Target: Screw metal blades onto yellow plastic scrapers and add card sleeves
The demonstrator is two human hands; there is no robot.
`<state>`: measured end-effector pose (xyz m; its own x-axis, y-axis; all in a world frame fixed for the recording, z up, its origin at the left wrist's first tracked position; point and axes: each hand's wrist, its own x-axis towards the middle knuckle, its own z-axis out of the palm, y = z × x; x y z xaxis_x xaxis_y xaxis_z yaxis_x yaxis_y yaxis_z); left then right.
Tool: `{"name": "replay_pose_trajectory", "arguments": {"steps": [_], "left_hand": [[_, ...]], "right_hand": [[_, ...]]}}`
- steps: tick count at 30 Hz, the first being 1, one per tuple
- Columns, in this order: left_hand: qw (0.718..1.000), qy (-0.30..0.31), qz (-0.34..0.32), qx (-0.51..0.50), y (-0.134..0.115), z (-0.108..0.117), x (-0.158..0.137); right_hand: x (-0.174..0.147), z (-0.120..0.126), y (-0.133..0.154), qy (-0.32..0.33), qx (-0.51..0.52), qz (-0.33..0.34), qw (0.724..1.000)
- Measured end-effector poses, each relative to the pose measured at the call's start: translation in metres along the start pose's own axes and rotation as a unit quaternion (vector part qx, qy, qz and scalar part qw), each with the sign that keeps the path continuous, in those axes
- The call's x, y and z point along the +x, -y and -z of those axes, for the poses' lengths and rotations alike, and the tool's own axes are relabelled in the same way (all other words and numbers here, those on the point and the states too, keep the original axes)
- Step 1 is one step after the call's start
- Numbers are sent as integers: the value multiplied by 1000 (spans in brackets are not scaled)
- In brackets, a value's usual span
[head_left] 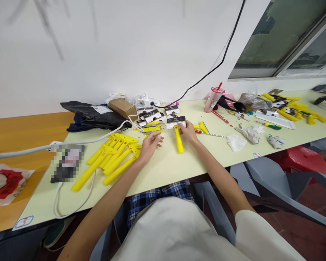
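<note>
My right hand (pixel 189 131) grips a yellow scraper (pixel 179 142), its handle pointing toward me and a black-and-white card sleeve (pixel 176 122) across its head. Just left of it, my left hand (pixel 151 145) hovers with fingers loosely apart and nothing in them. Several yellow scraper handles (pixel 115 154) lie in a fanned pile beside my left hand. Beyond that hand are yellow scraper heads (pixel 153 128) and more black-and-white cards (pixel 153 115). Another yellow scraper (pixel 202 127), partly hidden by my right hand, lies by a screwdriver (pixel 212 134).
A lidded cup (pixel 214 99) with a straw stands at the back. Crumpled white gloves (pixel 250 133), a tissue (pixel 236 142) and a green-yellow cutter (pixel 273 125) lie rightward, before more yellow scrapers (pixel 296 108). A black bag (pixel 97 116), brown box (pixel 122 108) and cables occupy the left.
</note>
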<state>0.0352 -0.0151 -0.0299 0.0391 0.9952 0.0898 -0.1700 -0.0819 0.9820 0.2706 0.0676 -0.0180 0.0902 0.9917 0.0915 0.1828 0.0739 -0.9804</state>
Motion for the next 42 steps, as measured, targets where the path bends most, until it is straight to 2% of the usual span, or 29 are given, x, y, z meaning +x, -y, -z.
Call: {"name": "replay_pose_trajectory", "arguments": {"steps": [3, 5, 9, 13, 16, 20, 22, 25, 27, 29, 32, 36, 39, 42], "left_hand": [[999, 18, -14, 27, 4, 0, 0], [998, 29, -24, 48, 7, 1, 0], [992, 48, -57, 106, 9, 2, -1], [984, 69, -76, 142, 7, 2, -3], [979, 87, -82, 168, 4, 0, -8], [960, 111, -111, 230, 1, -4, -16], [946, 132, -149, 256, 1, -7, -21], [909, 183, -221, 303, 4, -18, -29], [865, 241, -257, 356, 8, -30, -33], [816, 299, -282, 406, 13, -42, -36], [772, 334, -315, 439, 23, -60, -36], [759, 330, -339, 448, 29, -78, -34], [771, 323, -334, 436, 24, -87, -23], [812, 274, -328, 397, 13, -93, 18]], "right_hand": [[10, 14, -5, -64, -36, 5, 997], [14, 18, -8, -73, -64, 1, 995], [13, 18, -10, -28, -131, -7, 991], [4, 19, -5, 9, -219, 32, 975], [4, 29, -2, 12, -295, 61, 954], [12, 57, -6, -78, -414, 107, 901], [17, 75, -11, -82, -448, 134, 880], [23, 96, -17, 26, -507, 196, 839], [26, 104, -20, 92, -528, 228, 813], [29, 105, -22, 108, -537, 240, 801], [32, 102, -26, 86, -546, 245, 797], [33, 103, -27, 18, -543, 287, 789], [30, 108, -24, -38, -480, 328, 813], [21, 110, -19, -48, -385, 369, 844]]}}
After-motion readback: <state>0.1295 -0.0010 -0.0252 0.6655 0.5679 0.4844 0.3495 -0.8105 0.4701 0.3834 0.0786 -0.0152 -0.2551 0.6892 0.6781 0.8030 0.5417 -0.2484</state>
